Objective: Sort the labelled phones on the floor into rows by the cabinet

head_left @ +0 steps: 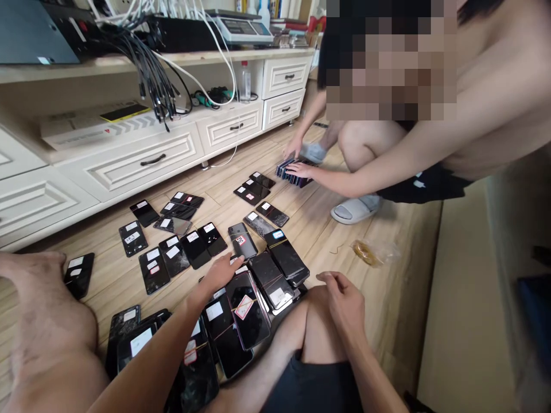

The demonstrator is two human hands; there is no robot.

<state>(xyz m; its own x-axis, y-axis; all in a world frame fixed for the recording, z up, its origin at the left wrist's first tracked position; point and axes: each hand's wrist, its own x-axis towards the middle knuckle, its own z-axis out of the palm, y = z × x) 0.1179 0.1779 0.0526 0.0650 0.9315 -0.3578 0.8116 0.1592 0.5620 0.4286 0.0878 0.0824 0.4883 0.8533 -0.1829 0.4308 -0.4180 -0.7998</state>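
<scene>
Left hand [224, 272] of yours reaches out palm down, fingers spread among the near smartphones, thumb by the lower end of a grey smartphone [243, 240]; whether it grasps anything, you cannot tell from here. Right hand [345, 298] hangs by your knee, fingers curled, no phone visible in it; a small pinch cannot be ruled out. Just right of your left hand lie two banded stacks, a black smartphone stack [286, 259] and a dark smartphone stack [270, 280]; nearer you, a purple-edged smartphone [253, 330], also banded. Beyond your right hand, a clear plastic bag [367, 252], apparently of rubber bands. Farther beyond your left hand, a co-worker's hand [301, 170] is on a row of phones [282, 167] set on edge. Handling, as judged: take stacks by both long sides, keep bands centred, avoid dragging, mind the cracked smartphone [259, 223] just past the grey one. Labels: red-bordered sticker on the grey back, lettering uncertain; blue-bordered one on the black stack; handwriting, perhaps "Cas", on a smartphone [133, 245] well left of your left hand. No brand legible.
</scene>
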